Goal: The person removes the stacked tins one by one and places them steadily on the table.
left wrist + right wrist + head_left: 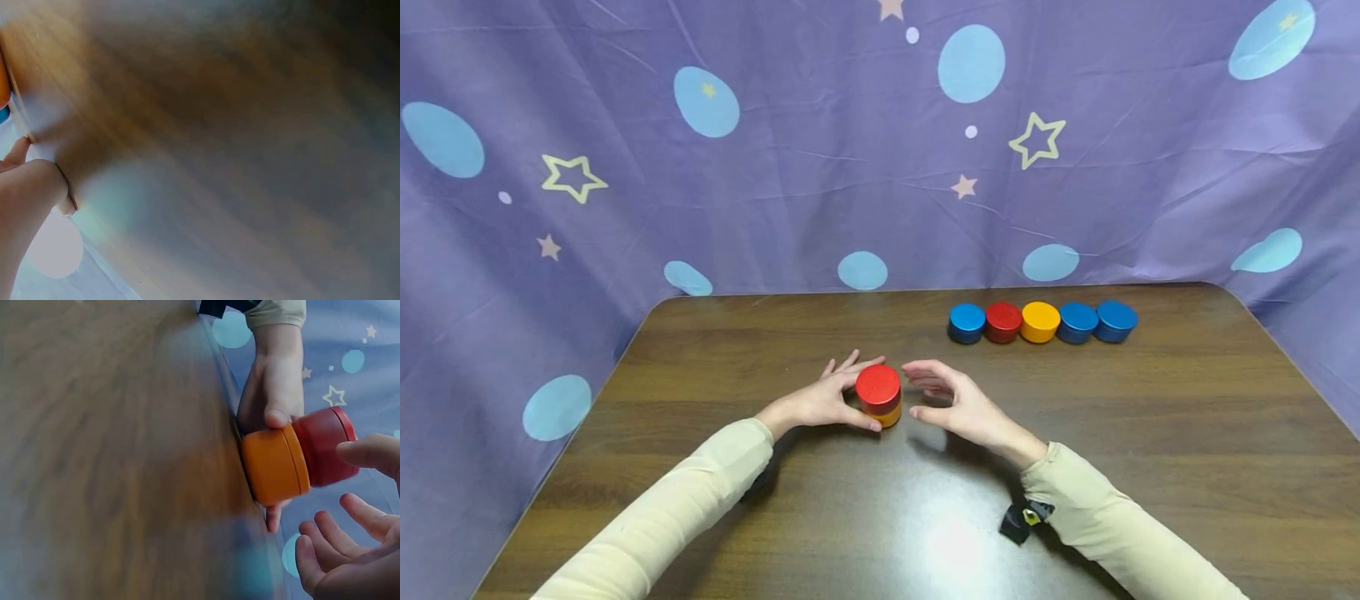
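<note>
In the head view, a red round tin (pixel 878 386) sits on top of an orange round tin (pixel 889 415), both upright on the table. My left hand (pixel 823 402) grips the orange tin from the left, thumb in front and fingers behind. The right wrist view shows the left thumb (pixel 277 418) against the orange tin (pixel 275 464), below the red tin (pixel 324 447). To the right of the stack, my right hand (pixel 958 404) has loosely bent fingers and holds nothing, with a small gap to the tins. The left wrist view catches mostly tabletop and fingers (pixel 37 181).
Along the back right of the brown wooden table (pixel 700 350) stands a row of tins: a blue tin (pixel 966 322), a red tin (pixel 1003 322), a yellow-orange tin (pixel 1040 322) and two more blue tins (pixel 1077 322). A purple patterned cloth (pixel 805 167) hangs behind the table.
</note>
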{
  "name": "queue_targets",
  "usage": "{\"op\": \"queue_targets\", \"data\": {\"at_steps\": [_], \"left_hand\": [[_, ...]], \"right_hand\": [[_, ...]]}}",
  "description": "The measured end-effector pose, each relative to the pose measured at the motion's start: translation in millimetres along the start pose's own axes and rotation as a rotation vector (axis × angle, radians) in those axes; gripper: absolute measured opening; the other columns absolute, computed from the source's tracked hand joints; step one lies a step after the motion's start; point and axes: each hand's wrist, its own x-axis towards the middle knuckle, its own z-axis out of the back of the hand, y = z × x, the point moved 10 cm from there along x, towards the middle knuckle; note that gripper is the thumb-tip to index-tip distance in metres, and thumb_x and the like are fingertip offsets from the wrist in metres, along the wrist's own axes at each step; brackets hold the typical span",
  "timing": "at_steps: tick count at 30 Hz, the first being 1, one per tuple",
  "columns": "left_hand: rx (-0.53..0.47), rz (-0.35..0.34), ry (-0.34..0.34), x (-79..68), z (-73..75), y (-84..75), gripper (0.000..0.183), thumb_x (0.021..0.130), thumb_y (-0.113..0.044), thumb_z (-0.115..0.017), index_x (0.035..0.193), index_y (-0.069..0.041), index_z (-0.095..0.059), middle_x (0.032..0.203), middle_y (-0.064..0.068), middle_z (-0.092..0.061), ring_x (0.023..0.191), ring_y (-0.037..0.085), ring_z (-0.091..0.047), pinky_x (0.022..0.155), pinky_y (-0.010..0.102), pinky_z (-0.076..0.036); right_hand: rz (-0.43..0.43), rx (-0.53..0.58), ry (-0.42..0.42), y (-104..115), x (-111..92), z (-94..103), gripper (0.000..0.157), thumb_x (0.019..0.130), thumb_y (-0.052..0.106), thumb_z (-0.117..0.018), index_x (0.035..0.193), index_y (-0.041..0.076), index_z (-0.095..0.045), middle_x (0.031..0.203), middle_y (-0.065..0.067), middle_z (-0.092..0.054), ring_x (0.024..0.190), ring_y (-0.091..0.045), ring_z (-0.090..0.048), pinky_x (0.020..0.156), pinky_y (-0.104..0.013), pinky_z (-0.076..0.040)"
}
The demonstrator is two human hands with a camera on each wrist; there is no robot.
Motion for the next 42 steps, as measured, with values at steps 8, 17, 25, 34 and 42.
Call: {"op": "queue_targets", "data": {"at_steps": [8, 17, 25, 34, 42], "left_hand": [[-0.009, -0.003, 0.003, -0.9, 0.5, -0.5, 0.071, 0.076, -0.025, -0.084, 0.139, -0.011, -0.053, 0.155, 0.011, -0.029, 0.144, 0.039, 0.001, 0.107, 0.064, 0.009], [-0.011, -0.013, -0.010, 0.4, -0.5, 0.2, 0.074, 0.076, -0.022, -0.084, 0.141, -0.008, -0.050, 0.152, 0.011, -0.034, 0.144, 0.039, -0.001, 0.107, 0.064, 0.008], [-0.017, 0.008, 0.024, -0.8, -0.8, 2.1, 0.072, 0.079, -0.030, -0.081, 0.142, -0.015, -0.050, 0.156, 0.008, -0.027, 0.145, 0.036, 0.002, 0.108, 0.062, 0.010], [-0.043, 0.012, 0.046, -0.7, -0.6, 2.7, 0.070, 0.081, -0.034, -0.078, 0.143, -0.025, -0.049, 0.158, 0.004, -0.023, 0.145, 0.033, 0.004, 0.108, 0.060, 0.012], [-0.035, 0.011, 0.013, -1.1, -0.4, 1.0, 0.064, 0.079, -0.034, -0.080, 0.136, -0.021, -0.056, 0.157, 0.005, -0.025, 0.144, 0.033, 0.004, 0.108, 0.058, 0.013]], "right_hand": [[0.027, -0.002, -0.015, 1.7, 13.3, -12.7, 0.060, 0.082, 0.000, -0.073, 0.136, -0.002, -0.048, 0.132, -0.016, -0.055, 0.120, -0.033, -0.052, 0.101, -0.050, -0.039], [0.019, 0.020, -0.010, 4.9, 19.1, -20.6, 0.058, 0.081, 0.000, -0.074, 0.134, -0.001, -0.052, 0.132, -0.015, -0.055, 0.118, -0.031, -0.054, 0.101, -0.045, -0.041], [-0.030, 0.047, -0.109, 5.1, 9.3, 6.9, 0.056, 0.081, -0.001, -0.074, 0.133, -0.001, -0.052, 0.128, -0.018, -0.057, 0.114, -0.035, -0.057, 0.099, -0.051, -0.042], [-0.068, 0.025, -0.214, 7.0, -8.5, 56.7, 0.058, 0.081, -0.002, -0.073, 0.135, 0.000, -0.051, 0.126, -0.019, -0.058, 0.111, -0.032, -0.057, 0.100, -0.046, -0.042], [-0.100, -0.007, -0.248, 3.8, -29.8, 87.3, 0.055, 0.084, -0.001, -0.071, 0.135, -0.002, -0.050, 0.124, -0.020, -0.058, 0.111, -0.026, -0.058, 0.098, -0.031, -0.044]]}}
